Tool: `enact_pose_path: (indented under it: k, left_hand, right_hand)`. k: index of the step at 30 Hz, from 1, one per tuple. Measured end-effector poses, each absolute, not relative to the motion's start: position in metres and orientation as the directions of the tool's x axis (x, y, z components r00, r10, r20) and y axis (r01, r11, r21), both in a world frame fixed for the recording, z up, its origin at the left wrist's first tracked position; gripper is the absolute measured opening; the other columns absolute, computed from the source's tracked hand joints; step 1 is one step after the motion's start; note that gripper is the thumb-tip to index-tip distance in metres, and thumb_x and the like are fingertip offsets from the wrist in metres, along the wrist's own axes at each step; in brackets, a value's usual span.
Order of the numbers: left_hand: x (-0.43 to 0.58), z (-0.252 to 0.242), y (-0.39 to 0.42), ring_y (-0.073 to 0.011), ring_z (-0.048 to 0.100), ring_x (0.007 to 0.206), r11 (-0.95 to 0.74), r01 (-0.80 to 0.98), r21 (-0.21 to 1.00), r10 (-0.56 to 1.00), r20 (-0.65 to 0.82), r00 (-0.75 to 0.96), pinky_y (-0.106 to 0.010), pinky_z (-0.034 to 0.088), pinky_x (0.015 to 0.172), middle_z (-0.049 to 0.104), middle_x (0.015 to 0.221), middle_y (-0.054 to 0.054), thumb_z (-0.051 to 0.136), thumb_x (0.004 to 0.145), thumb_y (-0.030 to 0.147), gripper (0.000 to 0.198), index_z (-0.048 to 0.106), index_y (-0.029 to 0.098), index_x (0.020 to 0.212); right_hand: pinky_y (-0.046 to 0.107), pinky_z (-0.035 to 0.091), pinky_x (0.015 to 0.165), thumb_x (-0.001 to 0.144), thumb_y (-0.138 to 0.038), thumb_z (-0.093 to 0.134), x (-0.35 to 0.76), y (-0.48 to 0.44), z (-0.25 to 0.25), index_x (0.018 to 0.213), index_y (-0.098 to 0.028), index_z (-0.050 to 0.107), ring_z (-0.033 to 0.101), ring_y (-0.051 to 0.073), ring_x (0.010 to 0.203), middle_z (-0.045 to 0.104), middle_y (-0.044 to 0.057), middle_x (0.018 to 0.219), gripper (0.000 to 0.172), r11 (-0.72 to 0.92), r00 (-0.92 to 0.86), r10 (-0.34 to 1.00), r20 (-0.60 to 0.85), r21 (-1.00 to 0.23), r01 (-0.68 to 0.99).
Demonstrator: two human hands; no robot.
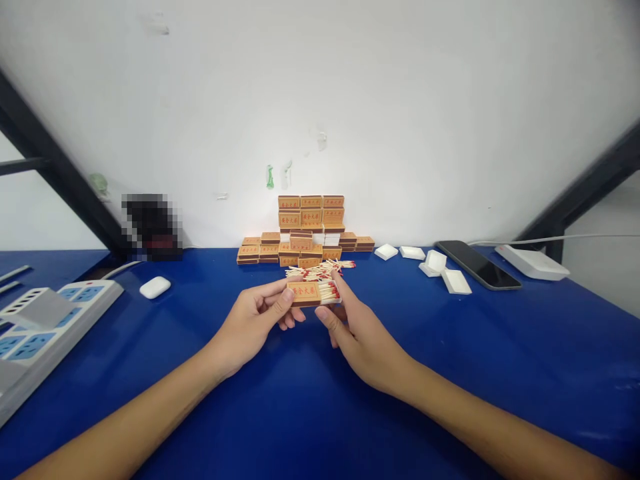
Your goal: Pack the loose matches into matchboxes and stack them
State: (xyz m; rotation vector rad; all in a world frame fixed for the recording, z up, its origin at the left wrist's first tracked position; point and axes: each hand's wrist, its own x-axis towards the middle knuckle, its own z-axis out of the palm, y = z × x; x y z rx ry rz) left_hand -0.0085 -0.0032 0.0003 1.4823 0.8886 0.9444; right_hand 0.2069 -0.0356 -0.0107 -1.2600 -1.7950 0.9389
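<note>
A matchbox (pixel 303 293) is held between my two hands above the blue table. Its white inner tray sticks partly out of the right end of the sleeve, and red-tipped matches (pixel 329 292) show in it. My left hand (pixel 257 320) is closed on the sleeve, thumb on its front face. With thumb and fingers, my right hand (pixel 363 333) grips the tray's right end. Just behind lies a heap of loose matches (pixel 315 271). Farther back, against the wall, several matchboxes (pixel 311 218) are stacked in tiers, some with white sides showing.
Several white empty trays (pixel 413 253) lie right of the stack, near a dark phone (pixel 479 265) and a white flat box (pixel 533 263) with a cable. On the left are a white earphone case (pixel 155 287) and a power strip (pixel 65 333). A wall rises behind the blue table (pixel 300 413).
</note>
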Motion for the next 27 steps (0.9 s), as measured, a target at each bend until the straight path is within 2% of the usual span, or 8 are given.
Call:
enact_pose_path:
  k: [2,5,8,12,14,18,20,27]
  left_hand:
    - [-0.008,0.0,-0.004,-0.0133,0.059,0.069,-0.095,0.013,0.995,0.923,0.083,0.376,-0.026,0.048,0.067,0.073,0.083,-0.006,0.063,0.099,0.055,0.057,0.065,0.017,0.142]
    - [-0.007,0.0,-0.004,-0.0128,0.059,0.07,-0.095,0.027,0.995,0.911,0.076,0.405,-0.026,0.048,0.068,0.074,0.087,-0.007,0.062,0.1,0.054,0.053,0.068,0.017,0.137]
    - [-0.007,0.0,-0.005,-0.0127,0.059,0.071,-0.091,0.037,0.995,0.903,0.067,0.425,-0.026,0.048,0.068,0.074,0.088,-0.007,0.06,0.102,0.053,0.049,0.07,0.018,0.134]
    - [-0.006,-0.002,-0.008,-0.013,0.059,0.071,-0.096,0.017,0.995,0.91,0.081,0.407,-0.026,0.048,0.069,0.073,0.087,-0.006,0.06,0.102,0.052,0.051,0.067,0.017,0.138]
    - [-0.005,-0.002,-0.009,-0.013,0.058,0.07,-0.1,0.009,0.995,0.903,0.086,0.421,-0.027,0.048,0.069,0.073,0.087,-0.006,0.06,0.102,0.052,0.053,0.065,0.017,0.141]
    - [-0.001,0.0,-0.01,-0.0133,0.058,0.071,-0.091,0.001,0.996,0.906,0.082,0.416,-0.027,0.048,0.069,0.074,0.09,-0.007,0.063,0.1,0.051,0.061,0.057,0.017,0.15]
    - [0.0,0.002,-0.01,-0.0133,0.057,0.071,-0.087,0.001,0.996,0.912,0.08,0.402,-0.027,0.047,0.069,0.075,0.092,-0.008,0.065,0.099,0.051,0.063,0.055,0.017,0.151]
    - [-0.002,0.002,-0.009,-0.0129,0.056,0.068,-0.097,-0.003,0.995,0.923,0.091,0.374,-0.026,0.047,0.067,0.075,0.093,-0.009,0.067,0.097,0.051,0.064,0.057,0.018,0.15]
  right_hand:
    - [0.033,0.051,0.065,0.108,-0.047,0.042,0.206,-0.038,-0.009,0.168,-0.015,0.006,0.058,0.018,0.065,0.063,0.001,0.079,0.078,0.247,-0.268,0.951,0.155,-0.902,0.354]
    - [0.031,0.05,0.063,0.11,-0.049,0.035,0.207,-0.038,-0.004,0.169,-0.02,0.009,0.057,0.015,0.066,0.062,0.002,0.087,0.071,0.273,-0.272,0.941,0.199,-0.924,0.269]
    - [0.03,0.049,0.061,0.111,-0.047,0.032,0.206,-0.038,-0.003,0.168,-0.023,0.01,0.056,0.013,0.065,0.061,0.001,0.091,0.066,0.28,-0.274,0.939,0.207,-0.924,0.262]
    - [0.028,0.048,0.058,0.112,-0.046,0.032,0.203,-0.04,-0.007,0.168,-0.025,0.007,0.057,0.013,0.066,0.061,0.001,0.092,0.065,0.287,-0.287,0.935,0.21,-0.922,0.261]
    - [0.026,0.047,0.055,0.111,-0.047,0.033,0.203,-0.04,-0.008,0.167,-0.025,0.011,0.057,0.013,0.066,0.061,0.001,0.091,0.063,0.285,-0.268,0.939,0.215,-0.923,0.258]
    - [0.024,0.043,0.05,0.108,-0.053,0.041,0.206,-0.036,-0.004,0.153,-0.024,0.039,0.054,0.012,0.062,0.058,-0.001,0.083,0.053,0.278,-0.183,0.952,0.244,-0.94,0.196]
    - [0.023,0.041,0.048,0.107,-0.055,0.045,0.208,-0.033,0.0,0.144,-0.023,0.047,0.052,0.011,0.059,0.057,-0.002,0.081,0.049,0.274,-0.165,0.954,0.249,-0.95,0.148]
    - [0.021,0.041,0.042,0.102,-0.055,0.054,0.208,-0.031,0.003,0.135,-0.022,0.051,0.052,0.01,0.057,0.058,-0.002,0.081,0.046,0.265,-0.126,0.958,0.256,-0.962,0.062]
